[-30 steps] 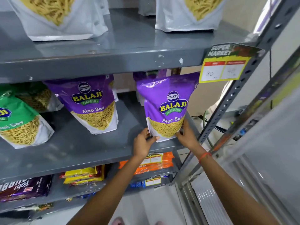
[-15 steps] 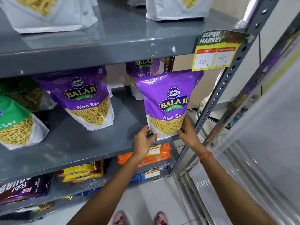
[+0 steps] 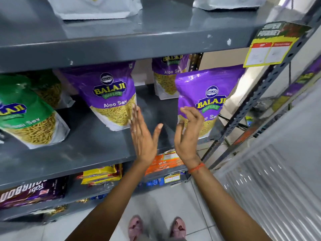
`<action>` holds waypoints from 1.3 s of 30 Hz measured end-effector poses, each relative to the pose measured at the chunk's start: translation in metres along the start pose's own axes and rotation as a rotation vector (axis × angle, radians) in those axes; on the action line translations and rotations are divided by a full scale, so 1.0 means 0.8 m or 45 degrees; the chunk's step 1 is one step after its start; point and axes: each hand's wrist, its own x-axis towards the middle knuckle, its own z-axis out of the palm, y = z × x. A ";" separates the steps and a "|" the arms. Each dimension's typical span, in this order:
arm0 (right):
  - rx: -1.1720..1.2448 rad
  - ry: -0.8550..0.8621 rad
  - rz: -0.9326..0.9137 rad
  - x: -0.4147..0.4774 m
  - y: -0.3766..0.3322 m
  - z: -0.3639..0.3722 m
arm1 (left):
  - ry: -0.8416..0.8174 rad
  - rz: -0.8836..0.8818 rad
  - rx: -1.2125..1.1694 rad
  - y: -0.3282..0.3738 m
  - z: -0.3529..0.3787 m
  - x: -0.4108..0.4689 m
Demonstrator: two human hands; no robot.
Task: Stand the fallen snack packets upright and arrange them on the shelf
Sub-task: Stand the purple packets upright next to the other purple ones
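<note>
**Around the rack: tags, lower-tier stock and floor**

A yellow price tag with a green "Super Market" header [image 3: 273, 44] hangs tilted at the right end of the upper tier's front edge, its figures blurred. A perforated grey metal upright [image 3: 257, 101] slants down beside it. On the tier below lie flat orange packets [image 3: 162, 162] carrying a small yellow label, with yellow flat packets [image 3: 100, 176] to their left and a dark purple wrapper with white lettering [image 3: 31, 192] further left. Blue wrapped items [image 3: 153, 182] sit lower, by another small yellow price label [image 3: 172, 178]. A ribbed white panel [image 3: 271, 197] fills the right side. Pink footwear [image 3: 135, 228] stands on pale floor tiles [image 3: 156, 202].
</note>
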 end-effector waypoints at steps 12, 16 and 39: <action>0.080 -0.745 0.574 0.022 0.009 0.186 | -0.448 -0.642 -0.154 -0.198 -0.107 0.089; 0.285 -1.003 0.833 0.011 0.034 0.198 | -0.445 -0.626 -0.238 -0.205 -0.110 0.087; 0.503 -0.938 0.907 -0.074 0.046 0.082 | -0.446 -0.691 -0.435 -0.137 -0.130 -0.039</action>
